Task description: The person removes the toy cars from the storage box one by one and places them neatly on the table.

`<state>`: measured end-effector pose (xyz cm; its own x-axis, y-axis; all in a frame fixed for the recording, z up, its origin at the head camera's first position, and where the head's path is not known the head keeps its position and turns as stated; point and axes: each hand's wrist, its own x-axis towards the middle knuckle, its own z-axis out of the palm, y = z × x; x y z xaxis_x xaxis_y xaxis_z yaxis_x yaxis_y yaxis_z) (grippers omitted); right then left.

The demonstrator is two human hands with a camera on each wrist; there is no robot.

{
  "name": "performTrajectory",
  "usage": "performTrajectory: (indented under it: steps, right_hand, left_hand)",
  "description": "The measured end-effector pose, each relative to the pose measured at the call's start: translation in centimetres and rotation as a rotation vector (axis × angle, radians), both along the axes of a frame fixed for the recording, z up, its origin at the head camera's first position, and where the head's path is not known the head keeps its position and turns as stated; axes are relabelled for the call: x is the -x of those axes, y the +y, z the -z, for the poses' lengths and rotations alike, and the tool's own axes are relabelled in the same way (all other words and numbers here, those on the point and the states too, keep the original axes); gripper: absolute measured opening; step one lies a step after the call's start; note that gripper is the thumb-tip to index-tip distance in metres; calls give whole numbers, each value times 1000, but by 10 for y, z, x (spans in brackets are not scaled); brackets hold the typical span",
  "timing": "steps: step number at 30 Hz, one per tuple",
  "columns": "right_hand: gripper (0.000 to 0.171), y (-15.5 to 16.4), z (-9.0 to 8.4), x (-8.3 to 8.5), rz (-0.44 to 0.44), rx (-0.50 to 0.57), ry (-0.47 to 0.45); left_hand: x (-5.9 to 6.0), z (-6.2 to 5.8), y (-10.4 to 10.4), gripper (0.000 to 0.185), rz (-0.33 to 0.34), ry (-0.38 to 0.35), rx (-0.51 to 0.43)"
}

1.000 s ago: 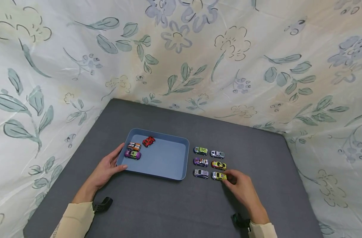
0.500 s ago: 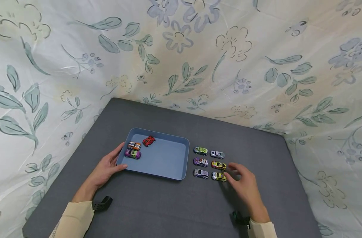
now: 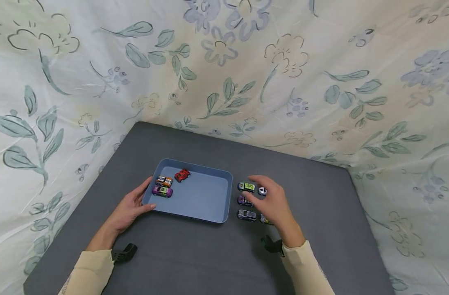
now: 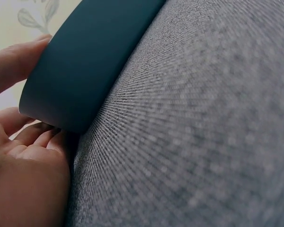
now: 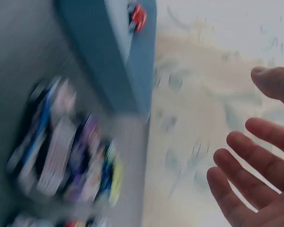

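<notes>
My left hand [image 3: 130, 211] grips the left end of a shallow blue tray [image 3: 224, 196]. In the left wrist view its thumb lies on the tray's wall [image 4: 80, 66], with the fingers curled at the lower edge. Inside the tray are a red toy car [image 3: 182, 175], an orange and white one [image 3: 164, 181] and a purple and green one [image 3: 162, 191]. Holding nothing, my right hand [image 3: 277, 205] hovers with spread fingers over toy cars right of the tray. A green car [image 3: 246, 187], a purple car [image 3: 243, 200] and a silver car [image 3: 246, 215] show; others are partly hidden.
A dark grey cloth [image 3: 195, 254] covers the table. Behind and beside it hangs a floral curtain [image 3: 224, 61]. The right wrist view is blurred, with the silver car [image 5: 57, 151] nearest the camera.
My right hand has left the yellow car at the lower right, opened its fingers, and moved left and up over the cars. The left hand keeps its hold on the tray.
</notes>
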<state>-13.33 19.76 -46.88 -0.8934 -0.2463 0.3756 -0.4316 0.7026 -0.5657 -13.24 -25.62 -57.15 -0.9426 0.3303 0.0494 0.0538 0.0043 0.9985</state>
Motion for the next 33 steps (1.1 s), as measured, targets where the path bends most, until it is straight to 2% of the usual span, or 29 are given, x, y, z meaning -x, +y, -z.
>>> performTrajectory:
  steps: [9,15,25,33]
  right_hand:
    - [47,-76,-14,28,-148,3,-93]
    - [47,-116,-19,44,-254,-47,-177]
    - [50,-162,-8,58,-315,-175,-255]
    - [50,-191,-4,63,-327,-212,-335]
  left_hand:
    - [0,1,2,93,5,17,0]
    - [0,4,-2,94,-10,15,22]
    - [-1,-1,-2,92,-7,5,13]
    - [-2,-6,-1,90,-2,3,4]
